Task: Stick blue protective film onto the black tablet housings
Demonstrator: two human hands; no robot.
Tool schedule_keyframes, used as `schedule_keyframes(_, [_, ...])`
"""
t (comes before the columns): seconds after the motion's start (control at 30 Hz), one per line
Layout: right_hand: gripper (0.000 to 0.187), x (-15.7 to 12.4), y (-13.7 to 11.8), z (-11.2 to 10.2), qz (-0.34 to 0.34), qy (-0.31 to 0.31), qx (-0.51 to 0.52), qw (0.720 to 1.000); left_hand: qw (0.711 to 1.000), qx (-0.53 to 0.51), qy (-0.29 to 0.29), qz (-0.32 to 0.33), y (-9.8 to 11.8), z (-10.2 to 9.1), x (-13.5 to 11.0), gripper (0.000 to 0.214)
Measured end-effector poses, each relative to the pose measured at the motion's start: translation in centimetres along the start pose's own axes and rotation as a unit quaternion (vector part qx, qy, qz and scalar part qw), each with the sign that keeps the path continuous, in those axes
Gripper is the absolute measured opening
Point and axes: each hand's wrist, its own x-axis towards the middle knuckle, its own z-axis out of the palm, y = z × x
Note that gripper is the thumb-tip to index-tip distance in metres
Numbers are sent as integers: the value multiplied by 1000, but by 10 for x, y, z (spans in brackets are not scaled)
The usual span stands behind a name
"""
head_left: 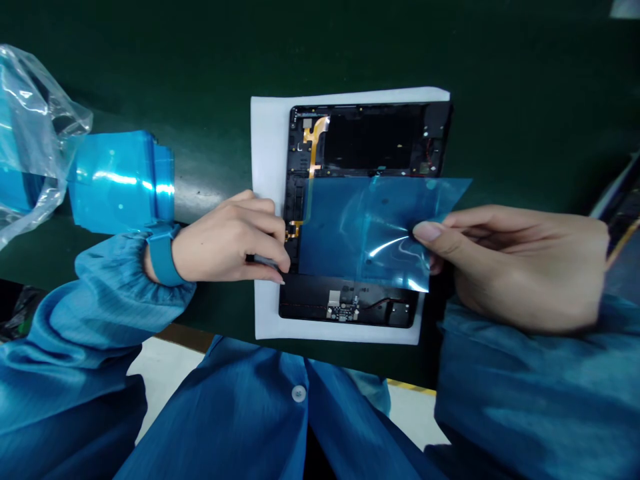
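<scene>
An opened black tablet chassis (370, 133) with an orange flex cable lies on a white foam pad (267, 133) on the dark green table. A translucent blue film sheet (360, 227) hovers over its lower middle. My right hand (515, 263) pinches the film's right edge between thumb and fingers. My left hand (230, 237) rests at the chassis's left edge, fingers curled and pressed down on the film's left side and the frame. A blue wrist strap circles my left wrist.
A stack of blue film sheets (123, 180) lies at the left, beside a crumpled clear plastic bag (30, 127). The table's front edge runs just below the foam pad. Another dark device edge shows at the far right (623, 213).
</scene>
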Motion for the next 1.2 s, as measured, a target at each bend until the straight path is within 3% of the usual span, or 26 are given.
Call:
schedule_keyframes(0.37, [18,1,-3,1,3,-1,-9,1000,1000,4,13,15,-1,1,-1,14])
schedule_keyframes(0.8, [30,2,-5,3,34,-16,10,999,1000,-3,3,1,-1,1,-1,16])
schedule_keyframes(1.2, [27,4,-7,1,60,-58,27,996,999,5,27,45,-1,0,-4,20])
